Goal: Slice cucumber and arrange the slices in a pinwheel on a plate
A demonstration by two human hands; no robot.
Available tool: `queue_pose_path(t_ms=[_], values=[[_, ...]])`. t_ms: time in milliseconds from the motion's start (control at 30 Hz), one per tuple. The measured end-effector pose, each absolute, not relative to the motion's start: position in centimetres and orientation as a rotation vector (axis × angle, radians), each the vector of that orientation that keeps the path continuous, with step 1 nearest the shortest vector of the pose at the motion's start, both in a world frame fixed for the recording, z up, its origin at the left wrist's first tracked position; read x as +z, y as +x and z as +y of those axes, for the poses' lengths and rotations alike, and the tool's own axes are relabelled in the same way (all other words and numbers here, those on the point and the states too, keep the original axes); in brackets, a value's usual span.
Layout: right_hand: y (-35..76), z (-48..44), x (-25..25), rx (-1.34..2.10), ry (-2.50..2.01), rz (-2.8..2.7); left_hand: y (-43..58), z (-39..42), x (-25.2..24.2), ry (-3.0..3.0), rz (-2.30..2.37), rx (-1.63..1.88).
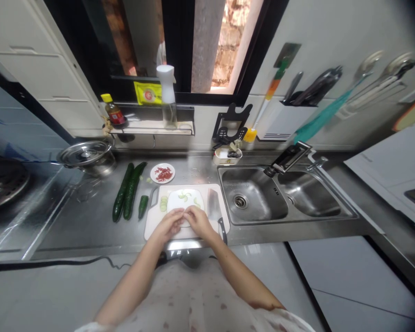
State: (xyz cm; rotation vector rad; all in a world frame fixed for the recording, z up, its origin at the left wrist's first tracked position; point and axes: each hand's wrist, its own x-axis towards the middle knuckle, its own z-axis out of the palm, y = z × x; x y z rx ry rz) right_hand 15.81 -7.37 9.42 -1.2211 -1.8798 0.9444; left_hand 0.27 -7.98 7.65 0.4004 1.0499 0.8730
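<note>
My left hand (pixel 171 222) and my right hand (pixel 198 218) meet at the near edge of a white plate (pixel 186 199) that lies on a white cutting board (pixel 180 229). Both hands have their fingers curled together over something small that I cannot make out. A few pale cucumber slices (pixel 184 196) lie on the plate, and more slices (pixel 163 204) are stacked on the board just left of it. A cleaver (pixel 214 207) rests on the board's right side, blade away from me.
Two whole cucumbers (pixel 126 191) and a short piece (pixel 143 205) lie left of the board. A small dish of chopped red chilli (pixel 163 173) sits behind. A lidded pot (pixel 86 156) is at left, a double sink (pixel 280 196) with tap at right.
</note>
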Motion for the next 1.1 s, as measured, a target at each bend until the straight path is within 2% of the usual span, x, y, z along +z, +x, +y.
queue_pose_path(t_ms=[200,467,767,1100], values=[[16.3,-6.8,9.4,0.857,-1.174,-1.983,-0.2,-7.8,7.4,0.241,0.9,0.797],[16.2,-7.1,9.9,0.876,-1.23,-1.968,-0.5,-7.3,8.2,0.538,1.067,0.85],[15.9,-7.0,9.1,1.127,-1.289,-1.761,-0.1,-7.4,8.7,0.952,1.198,0.973],[16.4,-6.5,7.6,1.348,-1.436,-1.56,0.5,-7.0,7.4,1.055,1.254,1.019]])
